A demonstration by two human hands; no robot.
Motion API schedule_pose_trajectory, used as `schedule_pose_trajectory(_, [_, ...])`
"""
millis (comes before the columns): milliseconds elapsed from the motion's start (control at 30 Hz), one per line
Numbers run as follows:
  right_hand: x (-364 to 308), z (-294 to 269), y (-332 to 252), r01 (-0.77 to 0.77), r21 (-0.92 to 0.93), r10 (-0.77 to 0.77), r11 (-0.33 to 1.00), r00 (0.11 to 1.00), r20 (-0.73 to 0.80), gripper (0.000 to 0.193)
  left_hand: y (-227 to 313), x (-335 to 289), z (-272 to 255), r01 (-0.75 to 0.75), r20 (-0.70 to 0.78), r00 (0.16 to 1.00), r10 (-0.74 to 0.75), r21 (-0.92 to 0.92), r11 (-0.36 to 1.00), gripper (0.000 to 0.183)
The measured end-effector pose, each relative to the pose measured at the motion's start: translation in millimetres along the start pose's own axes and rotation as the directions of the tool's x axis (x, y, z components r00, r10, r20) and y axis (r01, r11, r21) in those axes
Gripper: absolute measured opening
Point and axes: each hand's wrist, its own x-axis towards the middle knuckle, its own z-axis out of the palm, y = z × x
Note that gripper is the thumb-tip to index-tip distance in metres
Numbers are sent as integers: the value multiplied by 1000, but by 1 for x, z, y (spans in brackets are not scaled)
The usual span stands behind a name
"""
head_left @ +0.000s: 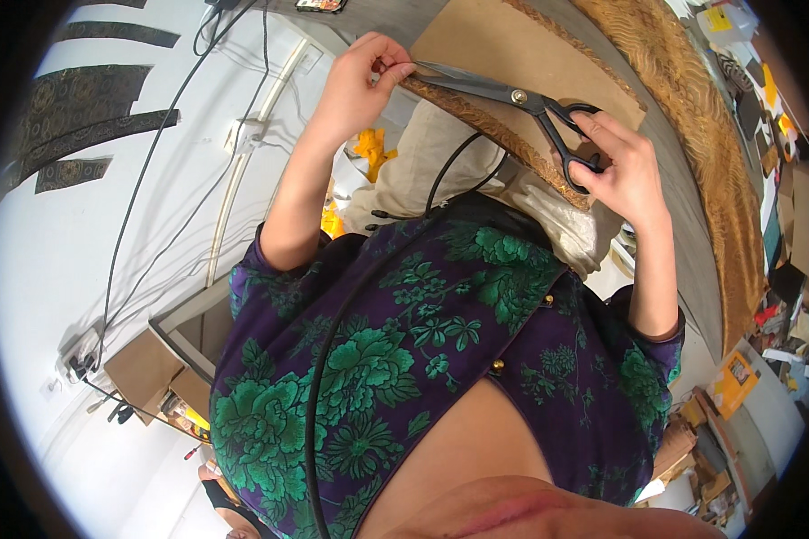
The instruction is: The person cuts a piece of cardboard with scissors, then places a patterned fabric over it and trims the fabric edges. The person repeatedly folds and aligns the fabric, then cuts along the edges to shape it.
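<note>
My right hand [625,166] is closed round the black handles of a large pair of scissors [494,88], thumb in one loop and fingers at the other. The blades point left along the near edge of a flat tan panel [512,49] on the table. A brown patterned fabric [503,139] shows as a strip along the panel's edges. At the far left corner, my left hand [364,85] pinches the fabric's edge, right beside the blade tips. How far apart the blades are is hard to make out.
A long golden-brown patterned cloth [683,117] lies across the grey table [360,16]. Off-white cloth [413,153] hangs below the near edge, and a black cable [317,386] runs down my front. Scraps and boxes clutter the right; another person [229,508] is at lower left.
</note>
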Motion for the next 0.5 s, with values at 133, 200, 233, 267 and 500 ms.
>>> schedule_pose_trajectory(133, [3, -3, 6, 31, -44, -30, 999, 999, 18, 50, 5, 3, -2, 14, 28, 999, -15, 35, 999, 6])
schedule_pose_trajectory(200, [7, -4, 9, 46, -50, -44, 998, 998, 37, 51, 3, 2, -1, 7, 11, 1000, -7, 6, 1000, 5])
schedule_pose_trajectory(233, [9, -4, 10, 54, -36, -53, 998, 998, 42, 51, 2, 1, 0, 2, 4, 1000, -2, -8, 1000, 5])
schedule_pose_trajectory(267, [11, -3, 12, 63, -21, -62, 998, 997, 48, 52, 1, 1, 0, 7, 12, 1000, -7, -17, 1000, 5])
schedule_pose_trajectory(500, [26, -8, 14, 169, -106, -159, 980, 982, 98, 52, -3, 6, 0, -60, -20, 998, 59, -59, 996, 5])
